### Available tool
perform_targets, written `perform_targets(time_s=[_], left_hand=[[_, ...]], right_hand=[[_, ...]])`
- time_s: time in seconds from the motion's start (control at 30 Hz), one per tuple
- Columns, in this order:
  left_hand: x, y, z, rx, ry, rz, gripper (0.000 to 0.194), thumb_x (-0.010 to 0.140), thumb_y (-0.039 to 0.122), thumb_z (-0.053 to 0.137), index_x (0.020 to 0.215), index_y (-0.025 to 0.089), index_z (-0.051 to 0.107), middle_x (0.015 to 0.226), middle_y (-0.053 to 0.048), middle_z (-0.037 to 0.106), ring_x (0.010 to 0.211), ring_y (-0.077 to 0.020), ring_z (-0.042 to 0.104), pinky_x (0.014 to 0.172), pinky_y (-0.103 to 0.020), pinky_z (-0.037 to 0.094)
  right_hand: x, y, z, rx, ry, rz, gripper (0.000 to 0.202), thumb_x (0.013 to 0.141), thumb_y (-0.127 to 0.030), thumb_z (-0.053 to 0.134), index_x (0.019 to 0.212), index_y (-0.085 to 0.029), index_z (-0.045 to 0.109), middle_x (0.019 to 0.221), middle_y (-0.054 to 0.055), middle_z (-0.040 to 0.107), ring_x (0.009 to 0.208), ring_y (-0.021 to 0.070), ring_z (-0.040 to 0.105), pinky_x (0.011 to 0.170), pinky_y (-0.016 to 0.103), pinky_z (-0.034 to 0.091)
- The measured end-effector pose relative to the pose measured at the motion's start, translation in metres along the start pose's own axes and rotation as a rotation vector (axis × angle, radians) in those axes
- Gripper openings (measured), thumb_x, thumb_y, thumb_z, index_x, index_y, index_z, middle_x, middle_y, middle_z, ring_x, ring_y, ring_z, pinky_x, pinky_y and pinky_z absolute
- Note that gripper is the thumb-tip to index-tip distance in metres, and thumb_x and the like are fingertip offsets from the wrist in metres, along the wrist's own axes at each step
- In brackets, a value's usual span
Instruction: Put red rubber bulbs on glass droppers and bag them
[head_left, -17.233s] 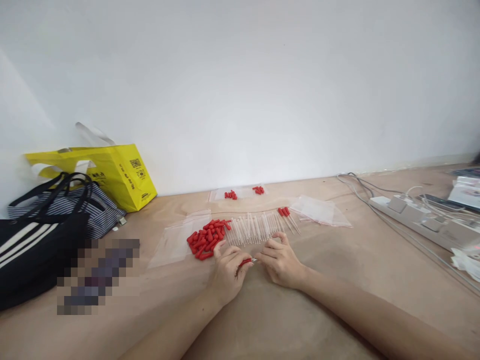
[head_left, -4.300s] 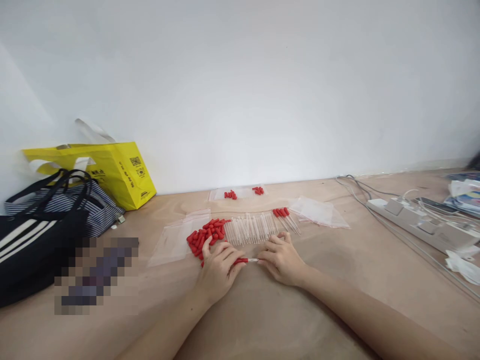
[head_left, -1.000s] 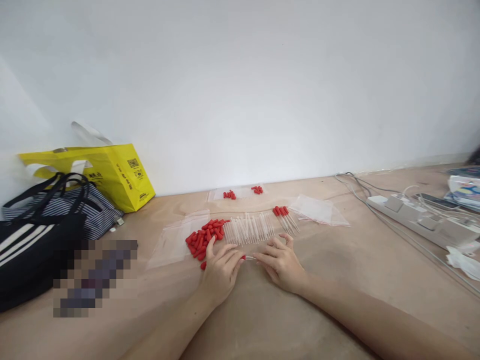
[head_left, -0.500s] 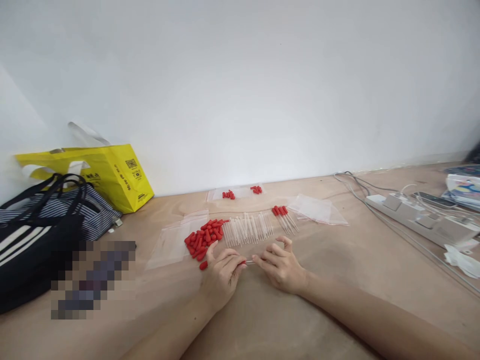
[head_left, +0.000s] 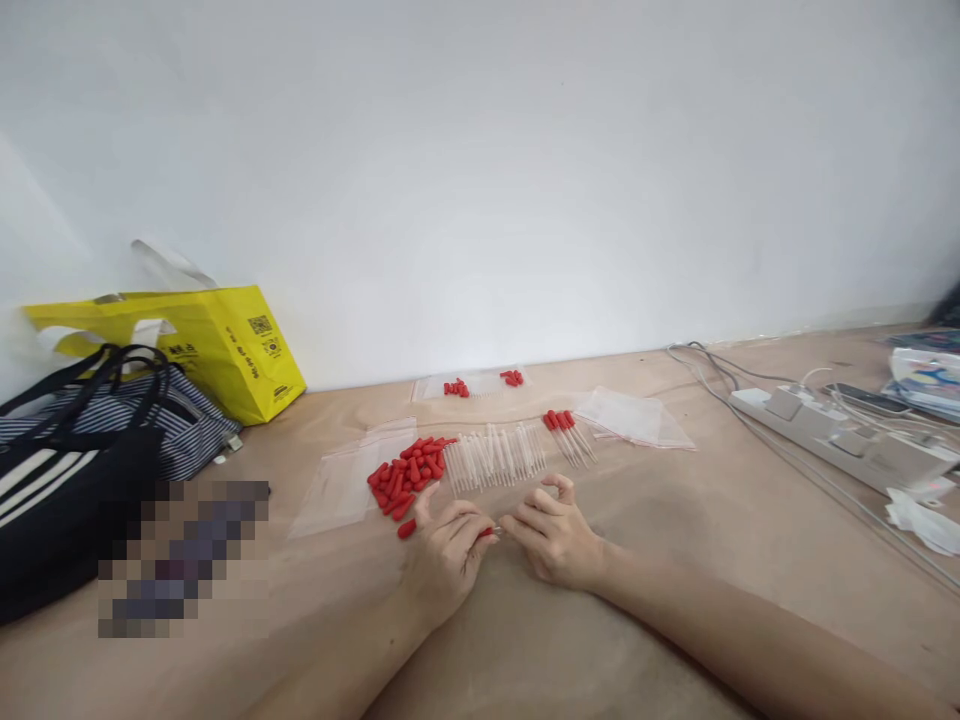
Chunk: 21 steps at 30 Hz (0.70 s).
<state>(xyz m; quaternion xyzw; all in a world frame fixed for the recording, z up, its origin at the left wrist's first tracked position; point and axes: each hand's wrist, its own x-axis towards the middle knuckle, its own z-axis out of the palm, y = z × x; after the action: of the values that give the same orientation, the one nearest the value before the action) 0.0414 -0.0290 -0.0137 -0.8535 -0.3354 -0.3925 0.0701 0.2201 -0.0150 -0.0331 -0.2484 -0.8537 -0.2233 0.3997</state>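
Note:
My left hand is closed on a red rubber bulb, pinched between thumb and fingers. Facing it, my right hand pinches a thin clear glass tube, most of which its fingers hide. The tube's near end meets the bulb; how deep it sits I cannot tell. A heap of red rubber bulbs lies just beyond my left hand, with one stray bulb beside it. Ahead of both hands is a row of clear glass tubes. Several red-bulbed droppers lie to the right of that row.
Clear plastic bags lie left and right; bagged red bulbs are by the wall. On the left stand a yellow bag and a black bag. A power strip with cables sits at right.
My right hand has moved slightly left, closer to my left hand. Less of the glass tube shows between them now.

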Motion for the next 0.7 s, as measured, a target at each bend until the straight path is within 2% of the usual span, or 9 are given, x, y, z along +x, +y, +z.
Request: perform_targets(time_s=[0.27,0.4,0.53,0.7], left_hand=[[0.003,0.0,-0.002,0.0,-0.018,-0.023,0.02,0.085,0.021,0.042,0.071,0.02,0.055,0.063,0.005,0.064,0.068,-0.0128,0.059,0.1,-0.048,0.007],[0.005,-0.008,-0.008,0.044,-0.002,-0.037,0.013,0.084,0.028,0.047,0.082,0.024,0.06,0.069,0.004,0.068,0.078,-0.0177,0.06,0.1,-0.05,0.004],[0.004,-0.017,-0.013,0.106,0.006,0.016,0.012,0.083,0.028,0.051,0.084,0.027,0.062,0.072,0.005,0.07,0.08,-0.0194,0.061,0.1,-0.052,0.004],[0.003,-0.016,-0.014,0.134,-0.032,0.017,0.01,0.08,0.029,0.054,0.084,0.027,0.063,0.07,0.004,0.069,0.079,-0.019,0.061,0.101,-0.053,0.004]], right_hand=[[0.005,-0.001,0.001,0.011,0.016,0.007,0.02,0.077,-0.009,0.039,0.08,-0.016,0.058,0.056,-0.002,0.051,0.064,0.011,0.04,0.082,0.035,0.022],[0.007,0.004,-0.002,-0.058,0.054,0.059,0.013,0.082,-0.017,0.047,0.088,-0.018,0.058,0.06,-0.003,0.057,0.067,0.0102,0.045,0.087,0.037,0.02],[0.002,0.011,-0.003,-0.142,0.036,0.019,0.008,0.082,-0.021,0.052,0.083,-0.019,0.059,0.059,-0.004,0.058,0.072,0.0104,0.051,0.093,0.04,0.016],[-0.003,0.014,-0.002,-0.141,0.062,0.012,0.005,0.081,-0.019,0.054,0.081,-0.02,0.059,0.075,-0.004,0.066,0.088,0.0122,0.055,0.098,0.044,0.012]])
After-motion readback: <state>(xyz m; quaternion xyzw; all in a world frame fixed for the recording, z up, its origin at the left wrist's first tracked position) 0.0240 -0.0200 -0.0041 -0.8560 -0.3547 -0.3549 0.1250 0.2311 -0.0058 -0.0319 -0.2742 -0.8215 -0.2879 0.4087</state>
